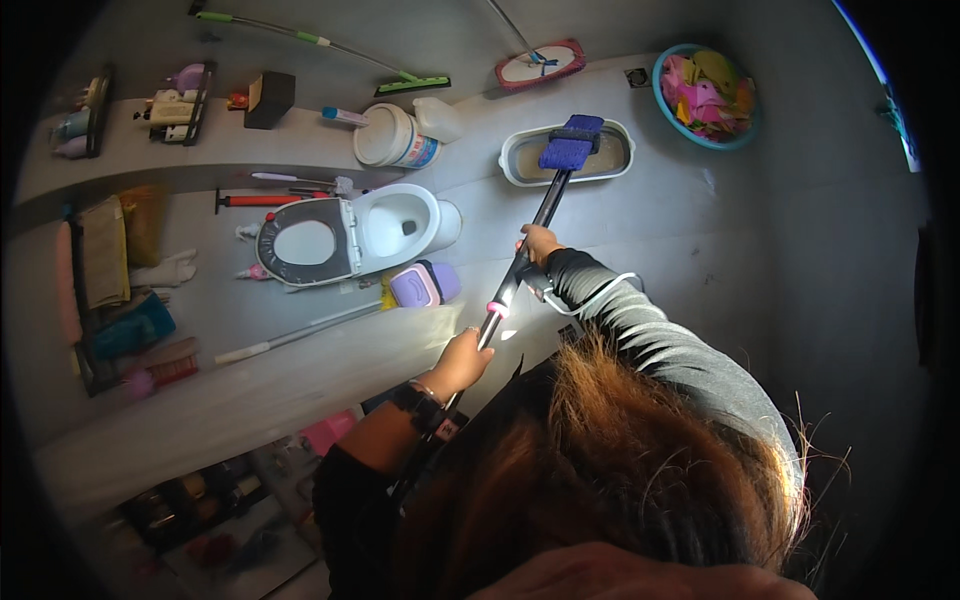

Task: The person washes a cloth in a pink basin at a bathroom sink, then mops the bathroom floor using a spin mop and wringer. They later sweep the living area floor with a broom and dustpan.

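Note:
Both my hands are closed around the dark handle of a mop (511, 283). My left hand (460, 362) grips it low in the picture, close to my body, and my right hand (539, 245) holds it farther along, beyond a pink ring on the shaft. At the far end, the purple mop head (570, 144) lies over a long white-rimmed bucket (631, 154). Murky greyish water (616, 150) shows inside around it. Whether the mop head touches the water I cannot tell.
Left of the mop are a toilet (397, 217) with its lid raised, a lidded white pail (384, 135) and a purple bin (415, 288). A blue basin (660, 105) of colourful cloths stands at the back right. A squeegee (412, 85) and a pink-fringed flat mop (540, 66) lean by the back wall.

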A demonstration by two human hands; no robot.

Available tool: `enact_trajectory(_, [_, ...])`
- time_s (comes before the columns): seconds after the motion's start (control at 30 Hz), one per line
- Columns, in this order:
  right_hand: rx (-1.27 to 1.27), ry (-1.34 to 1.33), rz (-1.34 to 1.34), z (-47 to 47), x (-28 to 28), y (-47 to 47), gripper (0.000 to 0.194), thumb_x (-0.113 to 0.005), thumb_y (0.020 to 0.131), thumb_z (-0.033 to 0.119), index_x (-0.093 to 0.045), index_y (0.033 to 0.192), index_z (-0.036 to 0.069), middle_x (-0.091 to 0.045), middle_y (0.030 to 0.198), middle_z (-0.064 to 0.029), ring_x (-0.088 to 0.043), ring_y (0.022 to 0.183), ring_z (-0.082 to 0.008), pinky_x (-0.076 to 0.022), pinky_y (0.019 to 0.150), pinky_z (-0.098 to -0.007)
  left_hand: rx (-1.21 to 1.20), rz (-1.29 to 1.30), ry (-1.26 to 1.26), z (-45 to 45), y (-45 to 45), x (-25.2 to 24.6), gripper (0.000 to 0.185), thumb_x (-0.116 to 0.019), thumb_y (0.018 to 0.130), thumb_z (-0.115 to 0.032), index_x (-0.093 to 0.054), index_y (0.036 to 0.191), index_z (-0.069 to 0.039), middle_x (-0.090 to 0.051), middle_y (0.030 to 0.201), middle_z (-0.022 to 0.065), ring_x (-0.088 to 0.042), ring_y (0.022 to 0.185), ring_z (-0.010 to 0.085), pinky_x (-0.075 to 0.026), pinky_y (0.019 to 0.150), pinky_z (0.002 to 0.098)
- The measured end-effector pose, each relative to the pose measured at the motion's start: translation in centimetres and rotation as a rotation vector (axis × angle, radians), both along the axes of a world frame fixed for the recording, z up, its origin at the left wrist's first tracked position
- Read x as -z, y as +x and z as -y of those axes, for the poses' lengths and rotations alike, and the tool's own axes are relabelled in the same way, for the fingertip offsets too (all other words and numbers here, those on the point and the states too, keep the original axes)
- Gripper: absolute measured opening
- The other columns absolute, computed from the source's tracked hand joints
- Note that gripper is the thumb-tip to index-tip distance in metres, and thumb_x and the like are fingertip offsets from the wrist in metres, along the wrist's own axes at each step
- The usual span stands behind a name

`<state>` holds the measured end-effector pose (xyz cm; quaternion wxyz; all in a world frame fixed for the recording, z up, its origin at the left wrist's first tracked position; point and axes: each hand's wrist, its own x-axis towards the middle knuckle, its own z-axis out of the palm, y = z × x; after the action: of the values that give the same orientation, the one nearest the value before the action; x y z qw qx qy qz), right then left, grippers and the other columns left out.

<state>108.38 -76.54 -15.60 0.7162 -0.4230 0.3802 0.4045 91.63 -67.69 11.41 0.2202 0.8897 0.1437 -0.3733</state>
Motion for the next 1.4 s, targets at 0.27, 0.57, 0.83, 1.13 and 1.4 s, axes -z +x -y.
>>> enact_trajectory(0.27, [0.218,0.121,-0.026,-0.4,-2.2,6.6,0.049,-0.049,0.091,0.036,-0.042,0.115,-0.005,-0.055,0.061,-0.0179,-0.057,0.049,-0.028,-0.0475,0.045,-0.04,0.103,0.05,0.004,-2.8,-1.5,-6.5,0.034,-0.062,0.084,-0.024,-0.051,0.098,0.005,-0.06,0.082,0.0247,-0.06,0.077,0.0398,-0.047,0.068,0.0457])
enact_trajectory(0.57, [0.238,-0.122,0.045,-4.2,-4.1,5.2,0.032,-0.054,0.086,0.024,-0.054,0.074,-0.006,-0.055,0.059,-0.0148,-0.057,0.049,-0.0253,-0.0455,0.048,-0.0375,-0.51,-0.283,-0.407,-9.3,7.2,6.6,0.016,-0.068,0.082,-0.015,-0.06,0.075,-0.003,-0.059,0.062,0.0042,-0.057,0.049,0.0135,-0.044,0.043,0.0253])
enact_trajectory(0.83, [0.296,-0.046,-0.095,-8.4,-2.2,8.7,0.031,-0.049,0.091,0.025,-0.055,0.085,-0.004,-0.06,0.067,-0.0155,-0.059,0.055,-0.0239,-0.0453,0.051,-0.0356,-0.136,-0.222,-0.277,-12.3,15.9,6.1,0.029,-0.072,0.078,-0.015,-0.05,0.087,0.002,-0.055,0.062,0.0056,-0.052,0.045,0.014,-0.041,0.04,0.029])
enact_trajectory(1.13, [0.263,0.003,-0.225,-12.4,1.6,11.7,0.036,-0.046,0.092,0.027,-0.055,0.099,-0.007,-0.062,0.068,-0.0184,-0.058,0.055,-0.0271,-0.0443,0.053,-0.0371,0.186,-0.196,-0.221,-18.7,20.1,5.3,0.029,-0.067,0.081,-0.019,-0.057,0.098,0.003,-0.06,0.067,0.0121,-0.06,0.056,0.0235,-0.046,0.05,0.0356])
enact_trajectory(1.4, [0.287,0.108,-0.141,-8.0,3.0,15.7,0.014,-0.058,0.074,0.006,-0.051,0.081,-0.003,-0.055,0.061,-0.0139,-0.057,0.051,-0.0252,-0.0507,0.053,-0.0365,0.075,-0.275,-0.371,-20.7,19.1,1.0,0.029,-0.065,0.082,-0.021,-0.059,0.09,0.006,-0.063,0.08,0.0211,-0.063,0.078,0.0317,-0.047,0.069,0.0416])
